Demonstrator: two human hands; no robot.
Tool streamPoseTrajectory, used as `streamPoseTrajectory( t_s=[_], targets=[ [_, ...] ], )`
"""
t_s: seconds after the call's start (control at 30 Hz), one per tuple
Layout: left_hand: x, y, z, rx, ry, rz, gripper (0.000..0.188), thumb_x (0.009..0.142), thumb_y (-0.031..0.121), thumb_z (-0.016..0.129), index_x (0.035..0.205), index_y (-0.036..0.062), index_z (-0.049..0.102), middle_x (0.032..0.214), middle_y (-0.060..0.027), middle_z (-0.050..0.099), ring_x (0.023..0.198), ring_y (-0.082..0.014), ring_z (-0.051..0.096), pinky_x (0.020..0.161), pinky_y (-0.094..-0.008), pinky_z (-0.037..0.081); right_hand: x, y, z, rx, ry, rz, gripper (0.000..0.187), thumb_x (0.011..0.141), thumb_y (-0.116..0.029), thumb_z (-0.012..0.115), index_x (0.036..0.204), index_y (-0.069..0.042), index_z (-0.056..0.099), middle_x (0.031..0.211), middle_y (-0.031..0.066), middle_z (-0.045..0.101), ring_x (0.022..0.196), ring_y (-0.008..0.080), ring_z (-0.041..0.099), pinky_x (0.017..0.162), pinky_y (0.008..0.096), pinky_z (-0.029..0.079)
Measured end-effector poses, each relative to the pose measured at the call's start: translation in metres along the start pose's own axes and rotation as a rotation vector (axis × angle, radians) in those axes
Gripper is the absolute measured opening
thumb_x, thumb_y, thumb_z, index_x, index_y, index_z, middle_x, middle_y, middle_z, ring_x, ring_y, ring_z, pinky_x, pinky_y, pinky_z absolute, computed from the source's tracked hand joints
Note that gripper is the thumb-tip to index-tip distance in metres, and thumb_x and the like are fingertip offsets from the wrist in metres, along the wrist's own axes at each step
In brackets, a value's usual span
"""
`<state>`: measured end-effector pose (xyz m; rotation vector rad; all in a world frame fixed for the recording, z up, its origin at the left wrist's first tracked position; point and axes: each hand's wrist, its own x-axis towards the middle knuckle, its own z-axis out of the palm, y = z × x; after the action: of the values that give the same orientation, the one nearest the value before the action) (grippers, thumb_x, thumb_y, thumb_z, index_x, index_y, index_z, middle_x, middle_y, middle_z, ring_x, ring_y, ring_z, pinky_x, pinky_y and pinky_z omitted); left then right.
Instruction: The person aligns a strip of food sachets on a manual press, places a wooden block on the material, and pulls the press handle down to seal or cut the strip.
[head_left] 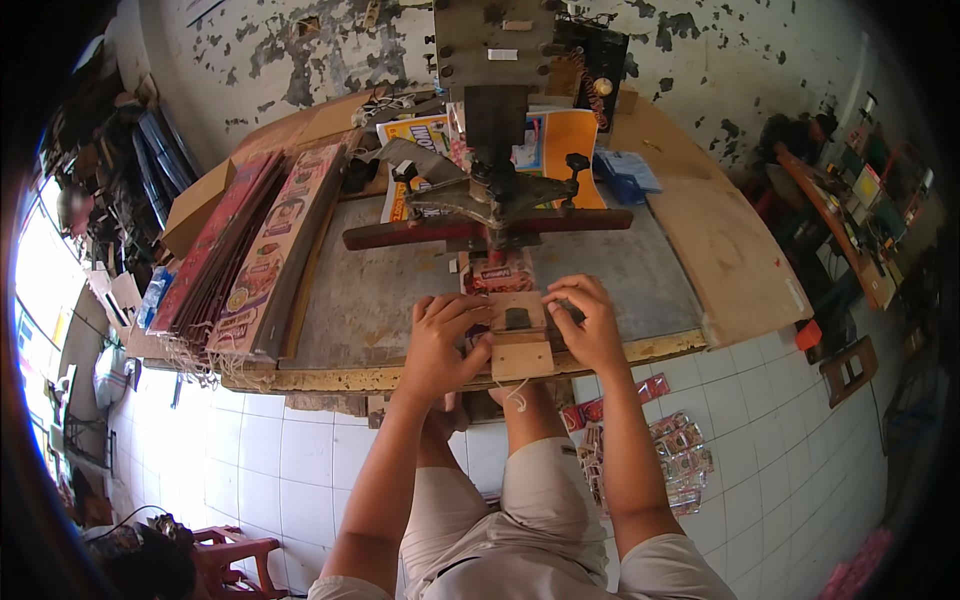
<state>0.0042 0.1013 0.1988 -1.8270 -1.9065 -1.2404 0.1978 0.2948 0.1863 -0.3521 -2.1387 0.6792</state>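
A small tan board (523, 360) with a dark rectangular patch and a thin string hanging from its near end lies at the table's front edge. My left hand (445, 340) is at its left side, the fingers curved against the edge and the thumb apart from them. On the other side my right hand (588, 322) has its thumb and fingers apart, fingertips close by the board's right edge. Just beyond lies a reddish printed sheet (497, 275), partly hidden under the dark metal press (492, 205). Whether my left fingertips grip the board is hard to see.
Stacks of long printed cardboard strips (275, 250) lie on the left of the table. A brown board (725, 240) covers its right side. Colourful printed sheets (570, 150) are behind the press. Packets (685, 450) lie on the tiled floor. A red stool (235, 560) stands lower left.
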Motion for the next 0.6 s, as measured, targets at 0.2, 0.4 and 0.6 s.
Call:
streamPoseTrajectory(
  t_s=[0.2,0.4,0.6],
  targets=[
    [-0.004,0.005,-0.006,0.051,0.054,-0.057,0.04,0.088,0.022,0.078,0.125,0.0073,0.076,0.134,-0.0077,0.074,0.125,-0.0301,0.065,0.113,-0.049,0.041,-0.005,-0.021,-0.005,-0.068,0.141,-0.131,0.023,0.096,-0.011,0.073,0.119,-0.007,0.075,0.126,0.01,0.071,0.121,0.0339,0.064,0.106,0.0468,0.046],
    [-0.063,0.016,-0.009,0.122,0.081,-0.14,0.049,0.09,0.021,0.079,0.137,0.0081,0.068,0.141,-0.0109,0.068,0.134,-0.034,0.061,0.116,-0.0511,0.041,-0.055,-0.081,-0.007,-0.232,-0.127,-0.237,0.039,0.099,-0.025,0.078,0.134,-0.01,0.072,0.142,0.0115,0.065,0.132,0.0345,0.061,0.112,0.051,0.044],
    [-0.086,0.034,0.009,0.113,0.111,-0.181,0.057,0.088,0.02,0.08,0.142,0.0061,0.064,0.152,-0.0179,0.058,0.146,-0.0433,0.052,0.122,-0.0567,0.04,-0.055,-0.08,-0.005,-0.186,-0.202,-0.161,0.041,0.096,-0.019,0.082,0.135,-0.011,0.072,0.146,0.0136,0.062,0.134,0.0373,0.06,0.112,0.0515,0.05]
  ],
)
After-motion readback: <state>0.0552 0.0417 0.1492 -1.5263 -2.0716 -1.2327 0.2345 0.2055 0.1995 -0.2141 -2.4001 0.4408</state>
